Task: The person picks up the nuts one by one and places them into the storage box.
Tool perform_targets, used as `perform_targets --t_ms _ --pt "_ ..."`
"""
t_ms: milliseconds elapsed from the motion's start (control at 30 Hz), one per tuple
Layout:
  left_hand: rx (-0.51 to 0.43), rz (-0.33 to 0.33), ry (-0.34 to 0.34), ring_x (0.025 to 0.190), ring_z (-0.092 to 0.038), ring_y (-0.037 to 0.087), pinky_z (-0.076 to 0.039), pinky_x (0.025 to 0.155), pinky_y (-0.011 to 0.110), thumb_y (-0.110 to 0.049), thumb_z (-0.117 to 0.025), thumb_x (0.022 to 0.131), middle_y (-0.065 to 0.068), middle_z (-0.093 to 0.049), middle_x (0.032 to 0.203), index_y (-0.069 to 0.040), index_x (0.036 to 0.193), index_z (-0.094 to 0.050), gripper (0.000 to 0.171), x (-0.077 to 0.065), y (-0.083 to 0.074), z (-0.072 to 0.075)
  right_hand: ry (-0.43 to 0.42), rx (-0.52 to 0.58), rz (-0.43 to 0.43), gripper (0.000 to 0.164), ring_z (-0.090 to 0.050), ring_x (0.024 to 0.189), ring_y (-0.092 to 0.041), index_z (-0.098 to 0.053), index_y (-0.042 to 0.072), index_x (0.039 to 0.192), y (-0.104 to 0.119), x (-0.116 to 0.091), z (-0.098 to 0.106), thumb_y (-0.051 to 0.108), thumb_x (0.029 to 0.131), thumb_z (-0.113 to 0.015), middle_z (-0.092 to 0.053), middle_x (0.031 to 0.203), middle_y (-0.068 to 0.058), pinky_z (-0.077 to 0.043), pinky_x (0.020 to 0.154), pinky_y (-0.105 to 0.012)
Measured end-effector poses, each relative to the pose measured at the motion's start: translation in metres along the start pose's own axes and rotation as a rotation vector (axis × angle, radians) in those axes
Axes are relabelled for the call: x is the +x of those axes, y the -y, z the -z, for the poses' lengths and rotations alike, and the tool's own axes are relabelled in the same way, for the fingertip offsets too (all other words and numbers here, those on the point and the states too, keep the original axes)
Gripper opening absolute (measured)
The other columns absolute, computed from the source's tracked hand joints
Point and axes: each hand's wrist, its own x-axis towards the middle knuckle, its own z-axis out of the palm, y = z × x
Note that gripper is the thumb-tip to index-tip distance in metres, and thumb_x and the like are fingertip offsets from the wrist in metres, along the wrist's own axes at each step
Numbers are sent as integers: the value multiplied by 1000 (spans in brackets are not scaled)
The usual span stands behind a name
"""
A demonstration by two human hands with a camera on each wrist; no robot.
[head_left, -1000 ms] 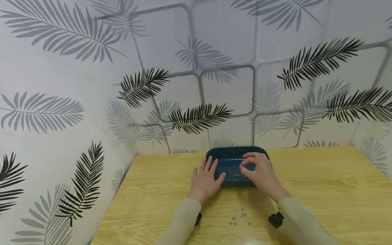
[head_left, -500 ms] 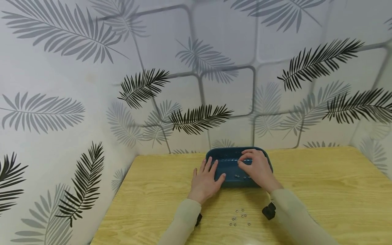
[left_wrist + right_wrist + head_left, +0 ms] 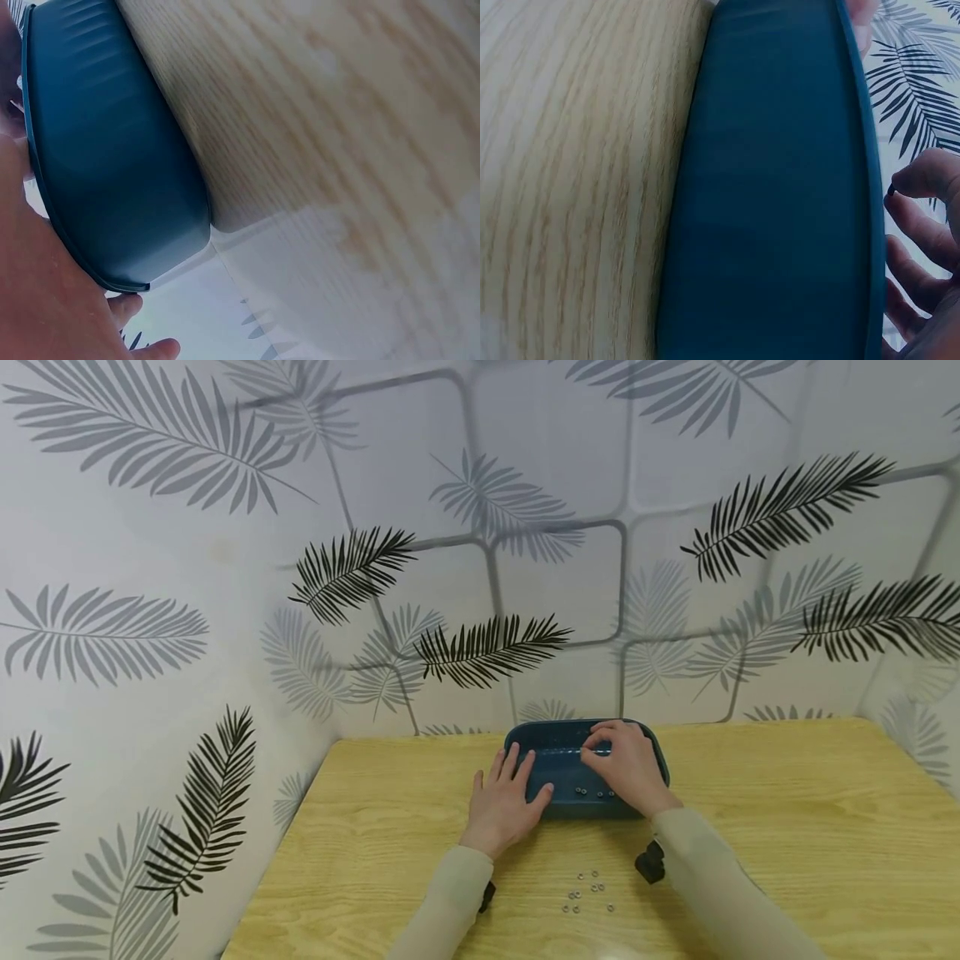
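A dark blue tray (image 3: 558, 767) stands at the far side of the wooden table, several small ring-shaped metal nuts (image 3: 581, 791) lying on its floor near the front wall. My left hand (image 3: 501, 810) lies over the tray's left end with its fingers spread and fairly straight. Above the tray's inside, the right hand (image 3: 628, 767) pinches a tiny dark nut (image 3: 891, 190) between thumb and index finger; the other fingers are loosely bent. In the right wrist view the tray's front wall (image 3: 772, 187) stands between the camera and the tray's inside.
Several more loose nuts (image 3: 595, 887) are scattered on the table (image 3: 375, 860) in front of the tray, between the two forearms. A wall with leaf patterns (image 3: 555, 585) rises right behind the table's back edge. Black wrist cameras (image 3: 651, 862) hang below the sleeves.
My right hand and forearm have shifted left and slightly farther back over the tray, uncovering another nut on its floor. The left hand has stayed in place.
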Motion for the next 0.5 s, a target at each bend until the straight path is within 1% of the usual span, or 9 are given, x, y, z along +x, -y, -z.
perform_targets --t_ms 167,333,400,500 --pt "-5 7 -4 150 -9 24 -17 114 59 -63 -32 100 2 -12 164 -26 158 -26 69 2 2 -4 25 -72 -2 13 -49 116 -44 -77 9 89 -1 4 -2 20 88 -70 -62 122 -18 -39 96 -60" --pt "-13 8 2 150 -8 23 -16 114 59 -64 -32 100 2 -11 164 -26 158 -25 70 2 2 -5 84 -169 -14 11 -47 119 -47 -77 11 86 -7 4 -3 22 88 -73 -62 123 -20 -35 97 -65" --pt "-14 10 11 150 -7 22 -15 114 59 -64 -31 100 1 -10 165 -27 159 -24 70 2 2 -4 112 -185 -25 10 -46 120 -48 -76 13 84 -9 3 -4 23 88 -74 -62 123 -20 -34 97 -66" --pt "-21 7 2 150 -8 23 -16 114 59 -63 -32 100 2 -11 164 -26 158 -25 69 1 2 -4 137 -194 -33 10 -45 120 -47 -75 15 82 -11 2 -4 22 87 -75 -62 122 -20 -32 98 -66"
